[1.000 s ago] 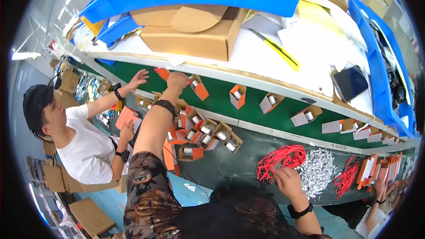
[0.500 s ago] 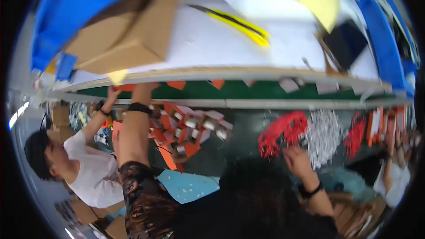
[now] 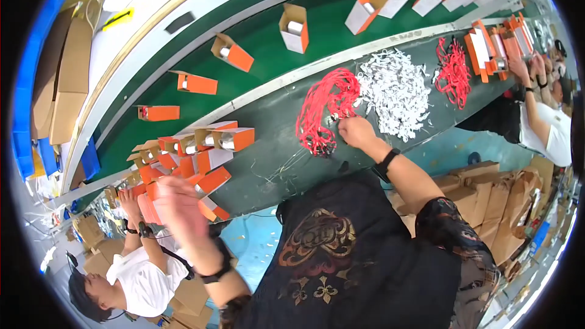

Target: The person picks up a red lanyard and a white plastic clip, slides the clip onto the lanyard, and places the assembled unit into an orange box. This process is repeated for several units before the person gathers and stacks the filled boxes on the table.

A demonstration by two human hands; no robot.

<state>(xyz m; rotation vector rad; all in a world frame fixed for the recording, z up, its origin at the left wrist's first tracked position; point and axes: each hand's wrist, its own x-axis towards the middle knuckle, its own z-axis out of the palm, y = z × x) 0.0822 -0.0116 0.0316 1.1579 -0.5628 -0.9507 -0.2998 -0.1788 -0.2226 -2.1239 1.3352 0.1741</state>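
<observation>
My right hand (image 3: 359,133) is at the inner edge of a heap of red cords (image 3: 317,106), fingers curled together. What lies between its fingertips is too small to make out. Beside it on the right spreads a pile of small white pieces (image 3: 396,94). My left hand (image 3: 181,207), smeared by motion, hangs in front of a cluster of orange-and-white boxes (image 3: 210,159) with raised brown flaps. Whitish items show inside several of those boxes. Motion blur hides whether the left hand holds anything.
Along the far side runs a green conveyor belt (image 3: 262,36) carrying spaced open boxes (image 3: 294,27). A second red cord heap (image 3: 453,73) lies farther right on the dark tabletop (image 3: 268,164). Co-workers (image 3: 143,274) sit at both ends. A yellow cutter (image 3: 117,19) rests on the shelf.
My left hand has come back from the belt to the near side of the box cluster. My right hand stays by the red cords. The view has tilted, showing more belt.
</observation>
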